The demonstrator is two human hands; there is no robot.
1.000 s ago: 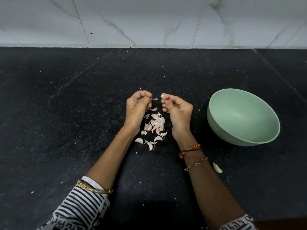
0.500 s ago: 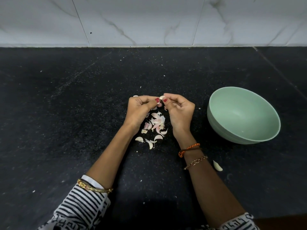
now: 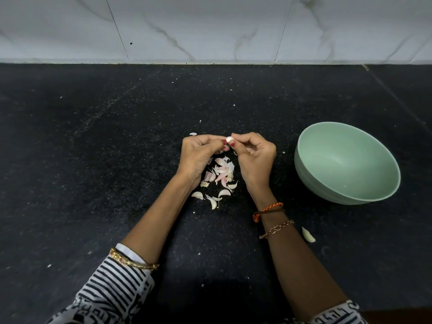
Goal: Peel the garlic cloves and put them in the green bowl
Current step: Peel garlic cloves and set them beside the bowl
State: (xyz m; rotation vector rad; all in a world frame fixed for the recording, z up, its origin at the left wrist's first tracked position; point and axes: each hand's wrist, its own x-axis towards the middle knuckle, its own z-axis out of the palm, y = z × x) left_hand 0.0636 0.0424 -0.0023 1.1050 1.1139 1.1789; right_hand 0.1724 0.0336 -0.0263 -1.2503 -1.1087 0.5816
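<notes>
A small white garlic clove (image 3: 229,138) is pinched between the fingertips of my left hand (image 3: 200,155) and my right hand (image 3: 254,155), held above the black counter. Directly below the hands lies a pile of garlic cloves and pinkish skins (image 3: 221,174). A few whole cloves (image 3: 213,203) lie at the pile's near edge. The green bowl (image 3: 346,163) stands to the right of my right hand, tilted toward me, and looks empty. One loose clove (image 3: 308,235) lies on the counter by my right forearm.
The black stone counter (image 3: 93,160) is dotted with small skin flakes, one piece (image 3: 193,134) just beyond my left hand. A white marbled tile wall (image 3: 210,29) rises at the counter's far edge.
My hands were apart a second ago, each pinching something small; they have come together on one clove. The view has shifted slightly.
</notes>
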